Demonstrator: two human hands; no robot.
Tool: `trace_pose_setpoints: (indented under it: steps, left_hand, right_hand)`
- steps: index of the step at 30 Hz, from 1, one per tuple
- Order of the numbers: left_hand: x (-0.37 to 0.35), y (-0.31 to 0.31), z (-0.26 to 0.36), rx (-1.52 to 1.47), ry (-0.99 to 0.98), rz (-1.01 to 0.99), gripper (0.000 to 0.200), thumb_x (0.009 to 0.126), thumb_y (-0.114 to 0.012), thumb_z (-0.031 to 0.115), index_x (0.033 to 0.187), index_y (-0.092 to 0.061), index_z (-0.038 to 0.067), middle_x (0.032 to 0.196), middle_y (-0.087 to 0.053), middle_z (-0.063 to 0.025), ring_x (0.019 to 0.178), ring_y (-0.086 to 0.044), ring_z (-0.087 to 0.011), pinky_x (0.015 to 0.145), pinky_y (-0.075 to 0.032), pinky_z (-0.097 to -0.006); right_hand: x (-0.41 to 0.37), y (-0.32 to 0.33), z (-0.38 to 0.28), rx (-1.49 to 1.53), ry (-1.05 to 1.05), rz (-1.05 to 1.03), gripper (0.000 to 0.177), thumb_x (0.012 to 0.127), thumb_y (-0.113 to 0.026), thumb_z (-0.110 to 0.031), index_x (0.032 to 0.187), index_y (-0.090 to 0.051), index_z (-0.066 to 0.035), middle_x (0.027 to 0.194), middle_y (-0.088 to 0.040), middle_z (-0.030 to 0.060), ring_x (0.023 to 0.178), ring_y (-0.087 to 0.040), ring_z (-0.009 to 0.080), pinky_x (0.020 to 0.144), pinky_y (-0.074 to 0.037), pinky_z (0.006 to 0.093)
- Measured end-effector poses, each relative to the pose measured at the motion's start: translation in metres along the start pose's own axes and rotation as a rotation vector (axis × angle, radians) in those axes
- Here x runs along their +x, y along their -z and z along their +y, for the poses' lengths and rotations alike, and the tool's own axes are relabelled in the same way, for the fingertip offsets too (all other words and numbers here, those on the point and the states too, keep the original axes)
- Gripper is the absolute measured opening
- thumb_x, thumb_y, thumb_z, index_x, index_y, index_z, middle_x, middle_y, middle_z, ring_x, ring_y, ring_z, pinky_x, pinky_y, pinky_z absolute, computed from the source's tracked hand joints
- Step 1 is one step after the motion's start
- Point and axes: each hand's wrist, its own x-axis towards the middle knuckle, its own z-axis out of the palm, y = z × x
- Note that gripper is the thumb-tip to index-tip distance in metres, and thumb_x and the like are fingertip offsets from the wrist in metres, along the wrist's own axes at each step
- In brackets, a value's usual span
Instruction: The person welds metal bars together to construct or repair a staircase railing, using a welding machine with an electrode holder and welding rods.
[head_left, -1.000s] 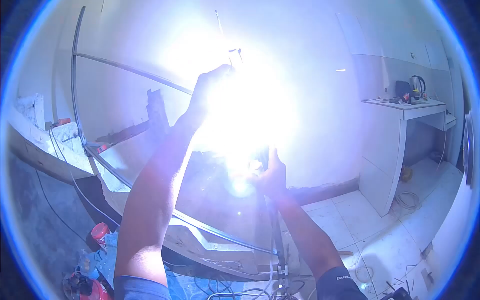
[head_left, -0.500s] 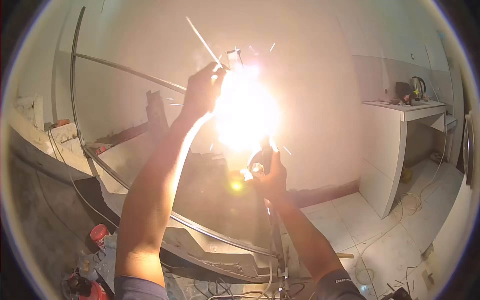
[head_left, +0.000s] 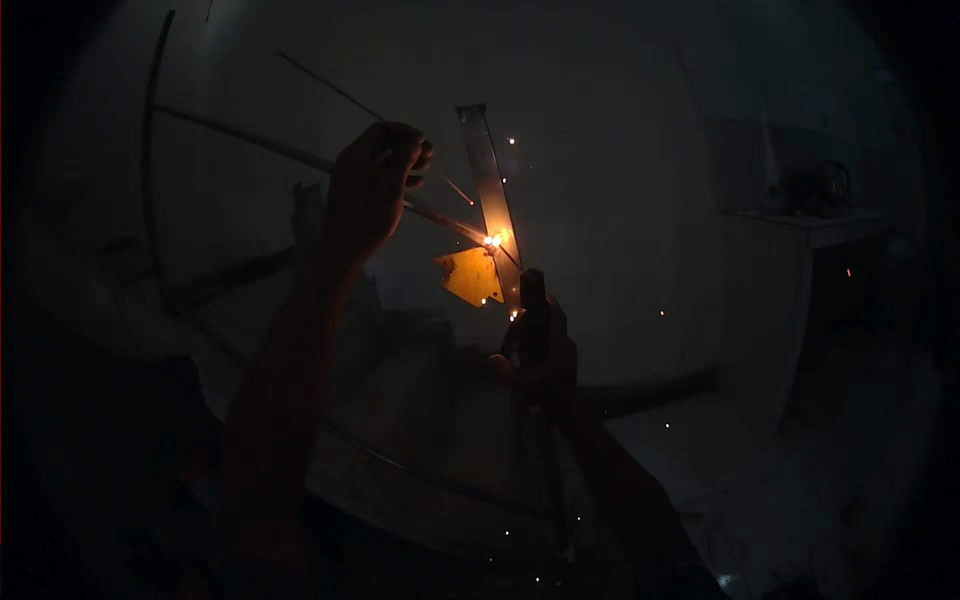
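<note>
My left hand (head_left: 378, 178) is closed on a thin rod (head_left: 325, 82), whose glowing tip points down right, short of the joint. A metal post (head_left: 487, 175) stands upright, and a slanting bar (head_left: 275, 147) meets it at a glowing spot. Just below that joint is a yellow-orange plate (head_left: 470, 277), lit brightly, with a notched edge. My right hand (head_left: 545, 355) is wrapped round a dark electrode holder (head_left: 533, 300) beside the lower part of the post. A thin electrode runs from the holder toward the joint.
Sparks are scattered in the dark. At the right is a counter (head_left: 800, 222) with a dim kettle (head_left: 836, 180) on it. On the left rises an upright metal bar (head_left: 148, 150). A curved rail (head_left: 400, 468) crosses below my forearms.
The blinding white arc has gone out and the view has turned dark. My left hand has shifted slightly left, with its rod tilted flatter. The joint and plate now show.
</note>
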Motion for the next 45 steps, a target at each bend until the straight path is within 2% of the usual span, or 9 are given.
trace_pose_setpoints:
  steps: [3, 6, 26, 28, 31, 35, 37, 42, 45]
  left_hand:
    - [-0.004, -0.010, -0.003, 0.042, -0.015, 0.029, 0.022, 0.102, -0.059, 0.019, 0.113, -0.064, 0.002, 0.105, -0.071, -0.0077, 0.099, -0.069, -0.0164, 0.085, -0.057, -0.0338]
    - [-0.009, -0.007, 0.000, 0.045, -0.006, 0.035, 0.021, 0.102, -0.058, 0.018, 0.114, -0.064, 0.002, 0.106, -0.071, -0.0080, 0.098, -0.068, -0.0161, 0.085, -0.057, -0.0338]
    - [-0.164, 0.070, 0.011, 0.211, 0.074, 0.237, 0.014, 0.103, -0.057, 0.011, 0.112, -0.062, 0.002, 0.103, -0.071, -0.0076, 0.091, -0.066, -0.0122, 0.078, -0.053, -0.0284]
    - [-0.188, 0.078, 0.007, 0.210, 0.105, 0.251, 0.012, 0.103, -0.056, 0.009, 0.111, -0.062, 0.002, 0.102, -0.071, -0.0078, 0.091, -0.066, -0.0126, 0.078, -0.054, -0.0286]
    - [-0.221, 0.092, 0.004, 0.260, 0.165, 0.220, 0.010, 0.104, -0.052, 0.005, 0.108, -0.061, 0.002, 0.100, -0.069, -0.0083, 0.087, -0.065, -0.0130, 0.077, -0.054, -0.0287]
    - [-0.264, 0.109, 0.000, 0.282, 0.281, 0.262, 0.010, 0.105, -0.051, 0.005, 0.108, -0.060, 0.002, 0.102, -0.067, -0.0077, 0.088, -0.064, -0.0124, 0.077, -0.054, -0.0282]
    - [-0.285, 0.122, -0.003, 0.352, 0.308, 0.254, 0.010, 0.105, -0.053, 0.007, 0.109, -0.061, 0.002, 0.104, -0.068, -0.0069, 0.090, -0.065, -0.0115, 0.076, -0.056, -0.0271]
    - [-0.325, 0.138, 0.003, 0.304, 0.451, 0.424, 0.010, 0.104, -0.056, 0.010, 0.109, -0.062, 0.004, 0.103, -0.068, -0.0050, 0.088, -0.065, -0.0101, 0.072, -0.057, -0.0267]
    - [-0.349, 0.157, 0.003, 0.330, 0.456, 0.459, 0.010, 0.104, -0.055, 0.009, 0.107, -0.063, 0.005, 0.101, -0.067, -0.0041, 0.087, -0.064, -0.0107, 0.072, -0.057, -0.0262]
  right_hand:
    - [0.004, 0.013, -0.003, -0.039, -0.189, -0.049, 0.110, 0.067, -0.094, -0.032, 0.153, -0.031, -0.005, 0.106, -0.072, 0.0070, 0.080, -0.071, 0.0168, 0.078, -0.061, 0.0322]
    - [0.010, 0.011, -0.001, -0.104, -0.040, 0.001, 0.110, 0.067, -0.093, -0.033, 0.153, -0.031, -0.004, 0.102, -0.072, 0.0083, 0.075, -0.072, 0.0169, 0.073, -0.062, 0.0324]
    - [0.017, 0.011, -0.018, -0.144, -0.162, -0.072, 0.114, 0.069, -0.090, -0.039, 0.154, -0.029, 0.005, 0.086, -0.068, 0.0085, 0.065, -0.068, 0.0154, 0.063, -0.058, 0.0302]
    - [0.017, 0.011, -0.022, -0.156, -0.195, -0.091, 0.099, 0.071, -0.088, -0.023, 0.150, -0.034, 0.004, 0.102, -0.070, 0.0063, 0.078, -0.066, 0.0114, 0.070, -0.058, 0.0263]
    - [0.019, 0.007, -0.033, -0.187, -0.375, -0.113, 0.082, 0.068, -0.090, -0.022, 0.133, -0.047, -0.001, 0.100, -0.069, 0.0029, 0.084, -0.065, 0.0126, 0.071, -0.055, 0.0275]
    - [0.018, 0.003, -0.023, -0.204, -0.265, -0.090, 0.082, 0.067, -0.091, -0.026, 0.132, -0.047, -0.002, 0.100, -0.069, 0.0027, 0.080, -0.064, 0.0122, 0.071, -0.055, 0.0279]
    - [0.023, 0.005, -0.040, 0.019, -0.287, -0.052, 0.087, 0.067, -0.092, -0.030, 0.136, -0.046, -0.003, 0.100, -0.069, 0.0027, 0.078, -0.065, 0.0124, 0.072, -0.056, 0.0282]
    - [0.015, -0.006, -0.029, -0.107, -0.361, -0.123, 0.098, 0.071, -0.088, -0.030, 0.150, -0.037, -0.003, 0.101, -0.070, 0.0060, 0.078, -0.067, 0.0126, 0.074, -0.056, 0.0285]
    - [0.001, -0.022, -0.016, -0.251, -0.138, 0.034, 0.102, 0.072, -0.089, -0.026, 0.153, -0.033, 0.000, 0.112, -0.068, 0.0079, 0.084, -0.067, 0.0147, 0.075, -0.057, 0.0298]
